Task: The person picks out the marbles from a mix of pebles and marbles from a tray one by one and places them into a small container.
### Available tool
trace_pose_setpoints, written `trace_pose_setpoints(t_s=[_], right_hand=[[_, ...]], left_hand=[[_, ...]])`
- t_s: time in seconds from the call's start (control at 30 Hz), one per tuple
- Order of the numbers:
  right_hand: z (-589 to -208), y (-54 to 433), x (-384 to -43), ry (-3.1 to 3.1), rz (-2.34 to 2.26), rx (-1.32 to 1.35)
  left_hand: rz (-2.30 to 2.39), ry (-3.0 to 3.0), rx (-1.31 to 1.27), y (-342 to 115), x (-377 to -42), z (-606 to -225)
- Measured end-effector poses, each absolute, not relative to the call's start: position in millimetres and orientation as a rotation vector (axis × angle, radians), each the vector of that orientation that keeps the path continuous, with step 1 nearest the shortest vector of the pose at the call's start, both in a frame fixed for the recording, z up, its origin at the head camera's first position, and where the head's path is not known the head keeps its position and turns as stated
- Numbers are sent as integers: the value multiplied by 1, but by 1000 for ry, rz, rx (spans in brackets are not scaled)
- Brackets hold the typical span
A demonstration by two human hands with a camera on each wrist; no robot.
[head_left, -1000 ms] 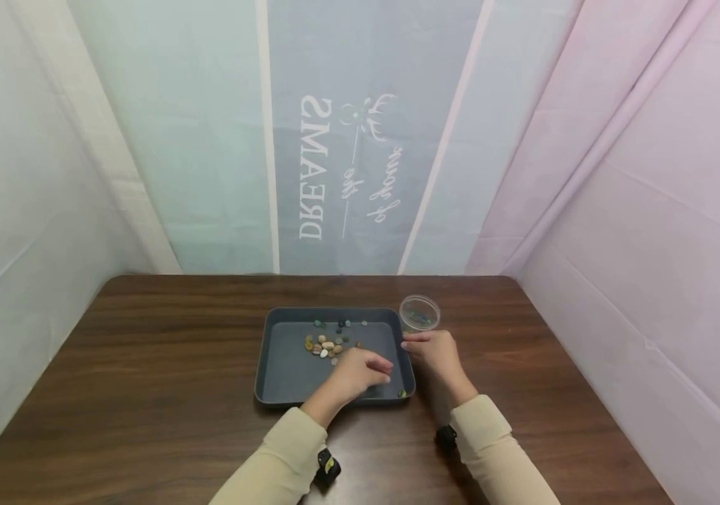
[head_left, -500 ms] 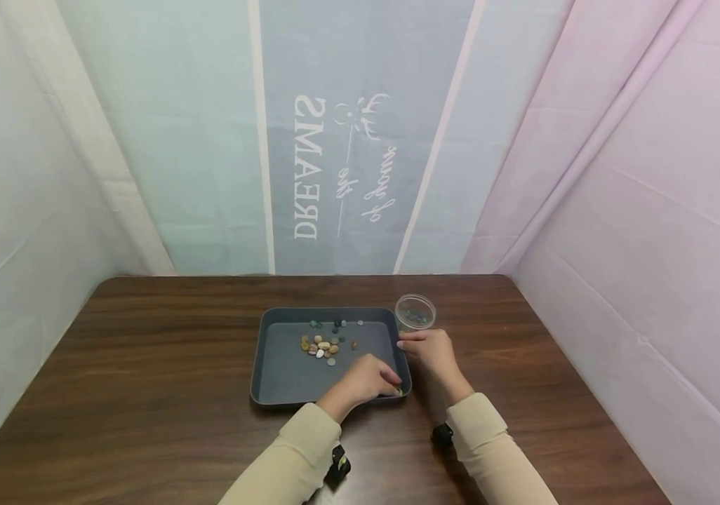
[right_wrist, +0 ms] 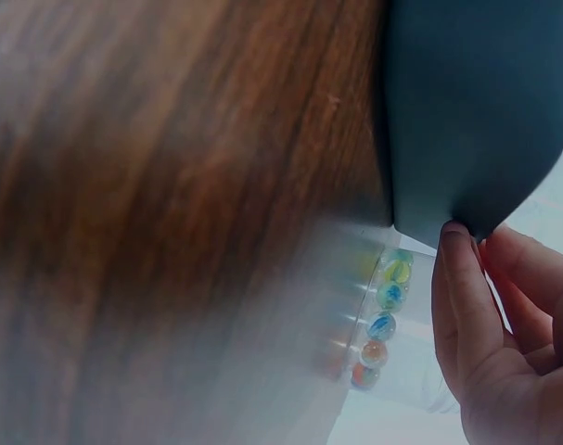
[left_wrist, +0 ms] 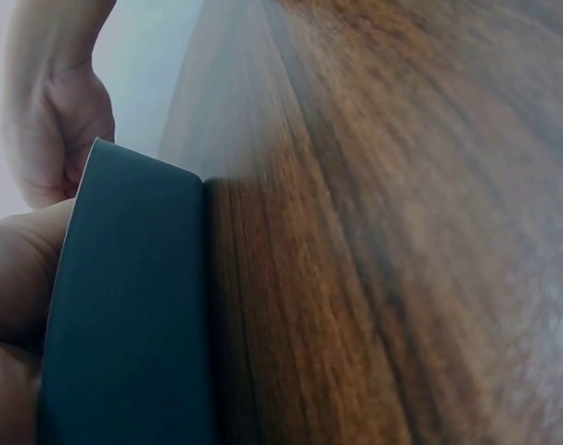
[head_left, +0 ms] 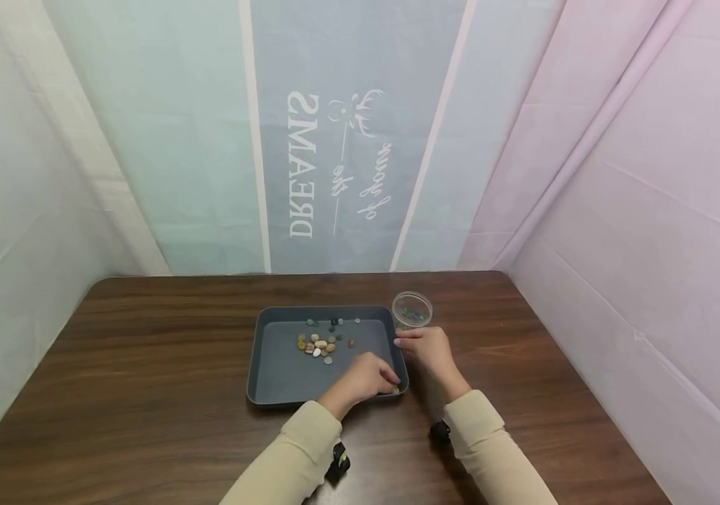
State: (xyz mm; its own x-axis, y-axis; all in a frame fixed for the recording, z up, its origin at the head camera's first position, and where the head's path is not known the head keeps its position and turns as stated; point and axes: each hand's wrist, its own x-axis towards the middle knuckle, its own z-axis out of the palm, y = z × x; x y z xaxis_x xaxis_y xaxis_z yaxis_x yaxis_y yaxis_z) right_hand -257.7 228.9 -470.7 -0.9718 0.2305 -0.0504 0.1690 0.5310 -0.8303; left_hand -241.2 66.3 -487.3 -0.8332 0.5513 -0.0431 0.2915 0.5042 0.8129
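Note:
A grey tray [head_left: 284, 379] holds a cluster of tan, white and yellowish pebbles [head_left: 321, 344] in its middle. My left hand [head_left: 366, 377] reaches into the near right corner, its fingertips pinching a green marble [head_left: 396, 390] that shows only in part. In the left wrist view the tray wall [left_wrist: 133, 306] hides those fingertips. My right hand [head_left: 428, 348] pinches the tray's right rim, thumb and fingers on either side of it in the right wrist view. Just beyond that hand stands a clear round tub [head_left: 412, 293] with colourful marbles [right_wrist: 381, 325] along its bottom.
Small dark green and pale pieces [head_left: 335, 322] lie near the tray's back wall. One brown pebble [head_left: 351, 343] sits apart, right of the cluster. The wooden table [head_left: 145, 365] is bounded by pale fabric [head_left: 208, 175] at the back and sides.
My left hand has moved right and down from above the tray to the green marble in its near right corner. The right hand stays at the tray's rim.

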Motion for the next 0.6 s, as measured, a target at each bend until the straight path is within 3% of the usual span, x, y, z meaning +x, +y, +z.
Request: trace_pose_setpoints(t_s=[0.3,0.6], right_hand=[[-469,227,-256,-2660,1483,-354],[-470,224,-254,-2595,1586,-387]], left_hand=[[1366,2380,712,59,-248,-484],[1500,2356,491,34,-282,-428]])
